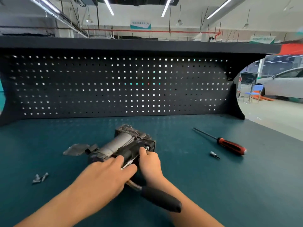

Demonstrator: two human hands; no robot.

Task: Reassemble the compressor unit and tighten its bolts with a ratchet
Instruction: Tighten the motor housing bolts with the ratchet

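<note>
My right hand pinching the head of the ratchet against the compressor, my left hand pressed near-flat across it, compressor mid-bench, loose bolts left, screwdriver right.

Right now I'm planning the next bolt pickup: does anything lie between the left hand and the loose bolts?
Nothing visible does. Only bare benchtop lies between the left hand, at the compressor unit, and the loose bolts to its left.
</note>
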